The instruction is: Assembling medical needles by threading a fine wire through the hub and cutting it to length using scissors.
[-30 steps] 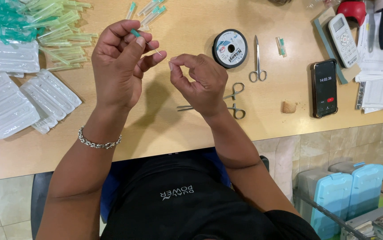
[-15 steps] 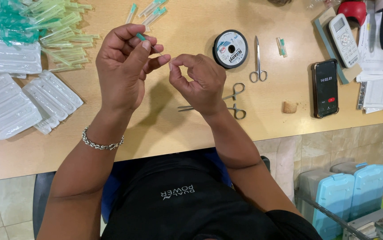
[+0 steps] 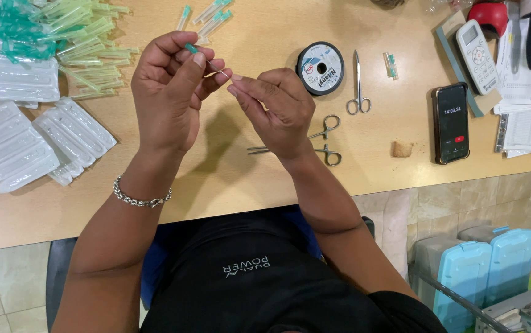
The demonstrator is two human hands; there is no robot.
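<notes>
- Hands raised above a light wooden table, seen from the person's own head, meeting close together near the middle of the view.
- The left hand is closed in a pinch on a needle with a teal plastic hub; the hub sits between thumb and fingers, and the thin metal shaft sticks out toward the right.
- The right hand is also closed, with thumb and forefinger pinched just at the needle's tip. Whether it holds a thread there is too fine to tell.
- The needle's long axis runs nearly level, hub up and to the left, point down and to the right, straight at the right fingertips.
- Risk, as a judgement: the sharp tip is touching or almost touching the right fingertips, so a small slip or push of the left hand could prick skin. A loose pinch could drop the needle onto the table or into the lap.
- On the table just beyond the hands lie a spool of line, small scissors and metal forceps.
- At far left sit a heap of capped teal needles and clear plastic packets.
- At right lies a black phone, screen lit.
</notes>
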